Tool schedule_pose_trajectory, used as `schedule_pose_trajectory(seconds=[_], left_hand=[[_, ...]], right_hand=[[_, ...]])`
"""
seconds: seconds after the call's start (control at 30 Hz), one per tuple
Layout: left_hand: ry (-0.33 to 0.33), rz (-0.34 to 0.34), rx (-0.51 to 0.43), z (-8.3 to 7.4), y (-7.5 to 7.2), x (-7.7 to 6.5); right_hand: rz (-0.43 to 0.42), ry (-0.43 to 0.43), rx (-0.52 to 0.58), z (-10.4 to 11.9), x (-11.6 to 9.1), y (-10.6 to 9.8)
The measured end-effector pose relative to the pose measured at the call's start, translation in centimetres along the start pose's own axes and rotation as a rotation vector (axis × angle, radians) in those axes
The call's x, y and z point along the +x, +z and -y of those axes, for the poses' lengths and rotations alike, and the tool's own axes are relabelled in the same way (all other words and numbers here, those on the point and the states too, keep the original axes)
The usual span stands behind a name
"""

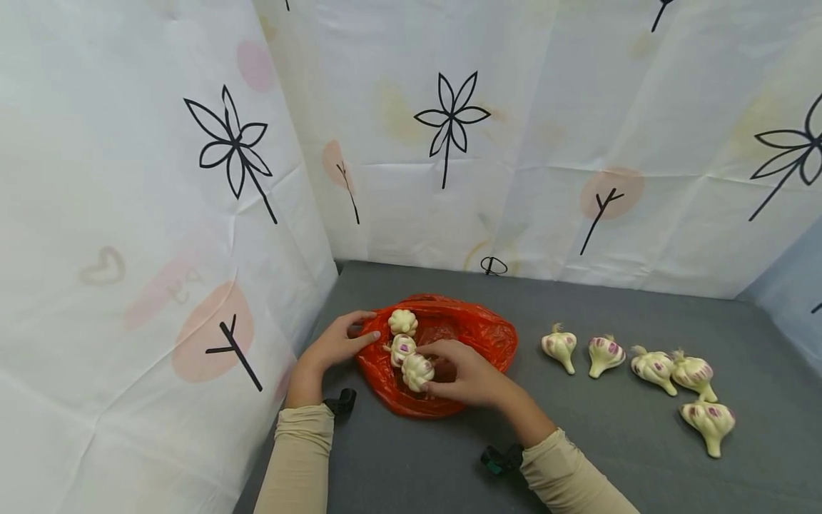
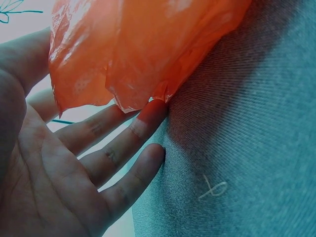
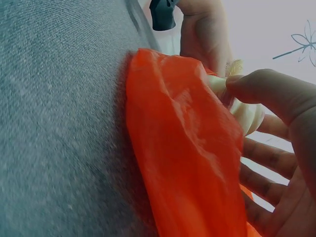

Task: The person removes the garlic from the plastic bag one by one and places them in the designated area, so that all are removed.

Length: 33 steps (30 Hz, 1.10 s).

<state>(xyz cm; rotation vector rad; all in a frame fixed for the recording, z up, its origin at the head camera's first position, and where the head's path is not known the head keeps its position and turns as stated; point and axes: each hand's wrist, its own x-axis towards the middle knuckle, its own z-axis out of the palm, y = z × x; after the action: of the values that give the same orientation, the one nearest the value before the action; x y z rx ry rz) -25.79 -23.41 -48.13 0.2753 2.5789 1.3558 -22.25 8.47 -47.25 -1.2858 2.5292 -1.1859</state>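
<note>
A red plastic bag [image 1: 478, 330] lies spread open on the grey table, with garlic bulbs inside its rim. At the bag's left edge, my left hand [image 1: 340, 341] pinches the plastic, thumb over the rim and fingers outside; the left wrist view shows those fingers [image 2: 126, 136] against the hanging red film. My right hand [image 1: 465, 373] reaches over the bag and holds a garlic bulb [image 1: 418, 372] between thumb and fingers. That pale bulb [image 3: 249, 116] shows above the bag's edge in the right wrist view. Two more bulbs, one garlic bulb [image 1: 402, 322] behind another [image 1: 402, 349], lie beside it.
Several garlic bulbs with purple streaks lie on the table to the right, among them one bulb [image 1: 559, 345] nearest the bag and one bulb [image 1: 709, 425] nearest the front. White printed cloth [image 1: 398, 214] hangs along the back and left edges of the table [image 1: 411, 467].
</note>
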Motion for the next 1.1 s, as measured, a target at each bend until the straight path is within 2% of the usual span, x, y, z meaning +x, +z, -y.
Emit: schedule_pose_trajectory(seconds=[0.2, 0.47, 0.87, 1.1], left_hand=[[-0.003, -0.001, -0.002, -0.1, 0.0, 0.0], [0.004, 0.004, 0.006, -0.1, 0.0, -0.1], [-0.005, 0.003, 0.011, 0.0, -0.1, 0.3], [-0.005, 0.003, 0.016, -0.2, 0.0, 0.0]], right_hand=[[-0.046, -0.017, -0.026, 0.4, -0.7, -0.9], [-0.107, 0.016, -0.039, 0.5, -1.7, -2.0], [-0.418, -0.046, -0.11, -0.5, -3.2, -3.1], [-0.509, -0.009, -0.135, -0.9, -4.2, -3.8]])
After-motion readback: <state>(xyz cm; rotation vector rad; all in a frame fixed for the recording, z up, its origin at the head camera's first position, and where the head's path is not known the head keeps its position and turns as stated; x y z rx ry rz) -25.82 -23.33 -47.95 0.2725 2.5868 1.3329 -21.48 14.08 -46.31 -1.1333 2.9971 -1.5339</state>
